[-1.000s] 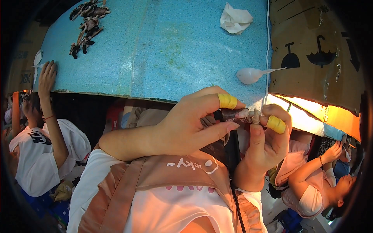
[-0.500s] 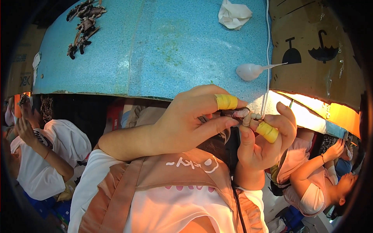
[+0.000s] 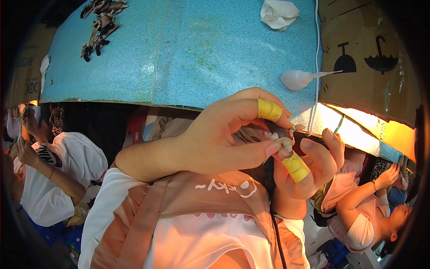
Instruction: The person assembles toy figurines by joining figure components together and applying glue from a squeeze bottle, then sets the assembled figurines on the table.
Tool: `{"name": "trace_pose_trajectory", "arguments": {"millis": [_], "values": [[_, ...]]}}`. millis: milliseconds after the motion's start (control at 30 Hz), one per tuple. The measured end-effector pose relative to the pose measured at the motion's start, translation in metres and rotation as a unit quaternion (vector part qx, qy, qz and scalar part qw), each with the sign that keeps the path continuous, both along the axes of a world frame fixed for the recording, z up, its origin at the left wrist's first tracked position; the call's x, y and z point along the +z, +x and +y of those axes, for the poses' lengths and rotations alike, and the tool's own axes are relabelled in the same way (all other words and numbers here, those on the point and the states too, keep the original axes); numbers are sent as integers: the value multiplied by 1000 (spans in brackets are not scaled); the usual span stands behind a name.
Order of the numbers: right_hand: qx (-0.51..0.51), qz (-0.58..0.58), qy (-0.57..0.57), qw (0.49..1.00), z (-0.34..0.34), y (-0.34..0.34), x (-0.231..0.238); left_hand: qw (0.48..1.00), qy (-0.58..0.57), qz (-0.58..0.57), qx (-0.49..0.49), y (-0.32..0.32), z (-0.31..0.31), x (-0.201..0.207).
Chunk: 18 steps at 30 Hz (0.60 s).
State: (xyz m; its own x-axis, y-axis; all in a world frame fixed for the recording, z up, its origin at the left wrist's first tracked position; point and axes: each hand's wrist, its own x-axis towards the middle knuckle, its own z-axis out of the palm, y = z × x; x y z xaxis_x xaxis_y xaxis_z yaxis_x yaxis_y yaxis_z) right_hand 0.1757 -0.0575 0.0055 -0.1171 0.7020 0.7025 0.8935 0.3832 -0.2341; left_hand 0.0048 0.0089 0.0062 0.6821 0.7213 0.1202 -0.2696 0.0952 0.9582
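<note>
Before my chest, my left hand [image 3: 233,132] pinches a small figurine [image 3: 285,142] between thumb and taped index finger. The figurine has dark brown and cream-pink parts, and my fingers cover much of it. From the other side, my right hand [image 3: 313,168] is closed against its pale lower end, its taped finger touching there; its thumb is mostly hidden. Yellow tape wraps one finger on each hand. Farther off at the left, several similar dark figurines [image 3: 102,29] lie in a cluster on the blue table [image 3: 179,54].
A white squeeze bottle with a thin nozzle [image 3: 298,80] lies just beyond my hands. Past it are a crumpled white tissue [image 3: 278,14] and a white cord [image 3: 317,58]. Cardboard [image 3: 358,85] covers the right side. One co-worker [image 3: 67,170] sits left, another [image 3: 358,210] right.
The figurine has turned in my fingers, showing more of its dark side. My right thumb has slipped out of sight, and the taped finger now presses at the pale end. The view has shifted slightly.
</note>
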Motion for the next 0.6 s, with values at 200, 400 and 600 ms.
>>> {"name": "trace_pose_trajectory", "arguments": {"millis": [200, 400, 600], "values": [[132, 303, -61, 942, 5, 0, -3, 995, 80, 17, 58, 2, 0, -4], [164, 374, -174, 896, 8, 2, -4, 965, 220, 68, 127, 4, -2, -2], [154, 384, -195, 889, 11, 2, 3, 946, 276, 92, 144, 5, -1, 0]]}}
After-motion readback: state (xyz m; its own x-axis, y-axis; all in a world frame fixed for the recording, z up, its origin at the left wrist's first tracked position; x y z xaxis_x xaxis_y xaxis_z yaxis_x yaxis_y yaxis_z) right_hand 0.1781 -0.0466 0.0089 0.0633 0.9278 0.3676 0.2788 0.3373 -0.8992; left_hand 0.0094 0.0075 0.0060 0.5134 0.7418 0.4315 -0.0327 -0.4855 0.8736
